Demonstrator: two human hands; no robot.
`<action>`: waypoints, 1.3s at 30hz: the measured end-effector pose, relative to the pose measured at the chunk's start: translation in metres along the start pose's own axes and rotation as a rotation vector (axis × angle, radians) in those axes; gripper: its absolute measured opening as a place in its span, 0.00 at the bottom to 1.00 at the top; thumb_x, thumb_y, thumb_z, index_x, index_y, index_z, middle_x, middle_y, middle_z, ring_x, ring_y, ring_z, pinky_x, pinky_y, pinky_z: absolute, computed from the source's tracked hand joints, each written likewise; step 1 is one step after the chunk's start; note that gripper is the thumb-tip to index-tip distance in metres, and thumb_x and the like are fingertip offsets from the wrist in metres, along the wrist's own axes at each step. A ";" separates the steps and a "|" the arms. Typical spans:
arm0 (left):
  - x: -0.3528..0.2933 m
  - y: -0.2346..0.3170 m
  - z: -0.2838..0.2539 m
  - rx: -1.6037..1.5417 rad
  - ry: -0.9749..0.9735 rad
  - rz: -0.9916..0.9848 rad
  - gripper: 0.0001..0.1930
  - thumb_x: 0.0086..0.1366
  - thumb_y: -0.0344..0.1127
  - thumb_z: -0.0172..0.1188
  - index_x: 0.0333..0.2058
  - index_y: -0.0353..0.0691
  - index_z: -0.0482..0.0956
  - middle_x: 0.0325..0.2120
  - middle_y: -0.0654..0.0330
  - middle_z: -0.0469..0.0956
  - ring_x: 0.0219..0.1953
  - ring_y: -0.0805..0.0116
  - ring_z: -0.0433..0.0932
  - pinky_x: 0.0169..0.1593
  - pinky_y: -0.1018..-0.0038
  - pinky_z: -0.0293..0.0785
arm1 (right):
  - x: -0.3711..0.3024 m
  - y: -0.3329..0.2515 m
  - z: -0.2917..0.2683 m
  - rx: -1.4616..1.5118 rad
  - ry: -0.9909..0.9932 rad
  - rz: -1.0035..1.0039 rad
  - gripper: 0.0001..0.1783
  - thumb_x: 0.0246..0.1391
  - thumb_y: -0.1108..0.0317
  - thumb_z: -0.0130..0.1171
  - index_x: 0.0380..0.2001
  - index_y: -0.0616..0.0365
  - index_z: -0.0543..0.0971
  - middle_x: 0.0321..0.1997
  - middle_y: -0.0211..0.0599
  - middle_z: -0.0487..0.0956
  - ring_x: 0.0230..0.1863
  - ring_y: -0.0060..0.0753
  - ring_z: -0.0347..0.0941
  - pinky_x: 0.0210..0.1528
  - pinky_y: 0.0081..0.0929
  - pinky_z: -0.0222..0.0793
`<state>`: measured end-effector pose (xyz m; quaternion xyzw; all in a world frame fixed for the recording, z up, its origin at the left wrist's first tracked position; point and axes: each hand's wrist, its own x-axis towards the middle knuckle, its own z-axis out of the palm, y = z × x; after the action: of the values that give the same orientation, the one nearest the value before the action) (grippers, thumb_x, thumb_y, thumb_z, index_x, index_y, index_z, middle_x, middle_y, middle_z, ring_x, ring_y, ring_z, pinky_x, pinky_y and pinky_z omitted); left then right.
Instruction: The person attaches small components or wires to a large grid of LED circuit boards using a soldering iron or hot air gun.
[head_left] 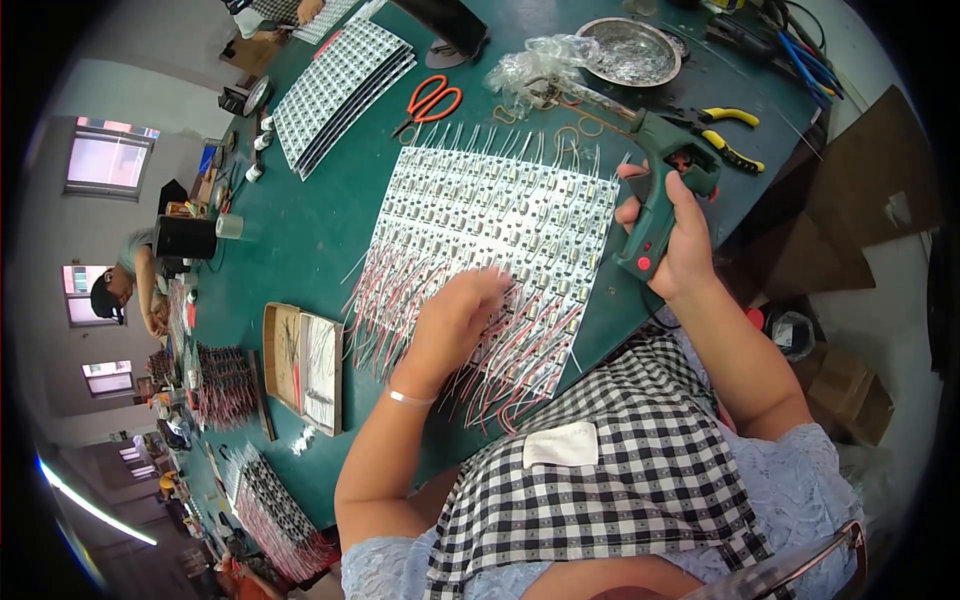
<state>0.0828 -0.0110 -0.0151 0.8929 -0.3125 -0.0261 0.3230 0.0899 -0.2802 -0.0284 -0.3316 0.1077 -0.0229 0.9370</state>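
Note:
A large white circuit board panel, made of many small repeated boards, lies on the green table in front of me. Thin white wires stick out along its far edge, and red and white wires cover its near and left parts. My left hand rests over the panel's middle with its fingers pinched together; what is between them is hidden. My right hand is wrapped round the handle of a green soldering gun beyond the panel's right edge. Its metal barrel points toward the far left.
Red-handled scissors, a metal dish, crumpled clear plastic and yellow-handled pliers lie beyond the panel. Stacked panels stand far left. A cardboard box with wires sits left. Other people work along the left.

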 end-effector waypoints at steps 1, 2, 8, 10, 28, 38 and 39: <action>-0.015 -0.002 -0.004 0.068 -0.070 0.103 0.07 0.53 0.23 0.55 0.32 0.40 0.75 0.44 0.54 0.75 0.49 0.55 0.72 0.54 0.61 0.64 | 0.000 0.000 0.000 0.013 0.004 0.004 0.23 0.57 0.51 0.47 0.42 0.63 0.72 0.23 0.37 0.75 0.23 0.22 0.70 0.25 0.18 0.68; -0.031 0.002 -0.009 0.067 -0.073 0.099 0.07 0.53 0.23 0.55 0.32 0.40 0.75 0.44 0.54 0.75 0.49 0.55 0.72 0.54 0.61 0.64 | 0.001 0.001 -0.001 0.027 0.008 0.009 0.23 0.57 0.52 0.47 0.42 0.63 0.72 0.23 0.37 0.75 0.23 0.22 0.70 0.24 0.18 0.68; -0.108 0.014 -0.076 -0.385 -0.283 -0.382 0.08 0.54 0.35 0.58 0.30 0.39 0.80 0.37 0.58 0.80 0.43 0.59 0.77 0.50 0.66 0.67 | 0.000 0.000 -0.002 0.038 0.002 0.013 0.24 0.57 0.51 0.47 0.42 0.63 0.72 0.23 0.38 0.75 0.22 0.23 0.70 0.23 0.18 0.68; -0.108 0.016 -0.099 -0.398 -0.145 -0.463 0.06 0.55 0.33 0.57 0.26 0.37 0.79 0.27 0.58 0.80 0.31 0.65 0.78 0.36 0.71 0.71 | 0.000 0.001 0.000 0.044 -0.005 0.021 0.24 0.57 0.51 0.47 0.43 0.63 0.72 0.23 0.38 0.75 0.22 0.23 0.70 0.23 0.18 0.68; 0.072 0.037 0.050 0.151 0.167 0.143 0.08 0.50 0.32 0.62 0.28 0.39 0.74 0.26 0.58 0.73 0.33 0.57 0.71 0.38 0.66 0.65 | -0.003 -0.001 -0.008 0.000 -0.066 0.036 0.22 0.57 0.52 0.45 0.42 0.60 0.73 0.23 0.35 0.75 0.24 0.20 0.69 0.24 0.17 0.68; -0.046 0.038 -0.015 -0.036 -0.163 0.183 0.04 0.50 0.28 0.60 0.28 0.40 0.77 0.36 0.57 0.79 0.36 0.62 0.77 0.44 0.64 0.70 | -0.002 -0.002 -0.008 0.017 -0.060 0.056 0.25 0.58 0.50 0.42 0.45 0.62 0.71 0.22 0.34 0.75 0.22 0.20 0.67 0.25 0.16 0.65; -0.055 0.036 -0.031 -0.166 -0.276 0.074 0.03 0.50 0.29 0.60 0.26 0.40 0.78 0.35 0.58 0.79 0.35 0.62 0.77 0.41 0.67 0.69 | -0.002 -0.002 -0.008 0.019 -0.058 0.058 0.25 0.58 0.50 0.42 0.45 0.62 0.71 0.22 0.34 0.75 0.22 0.20 0.67 0.25 0.16 0.65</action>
<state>0.0267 0.0165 0.0221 0.8392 -0.3831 -0.1623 0.3502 0.0866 -0.2862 -0.0332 -0.3198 0.0900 0.0130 0.9431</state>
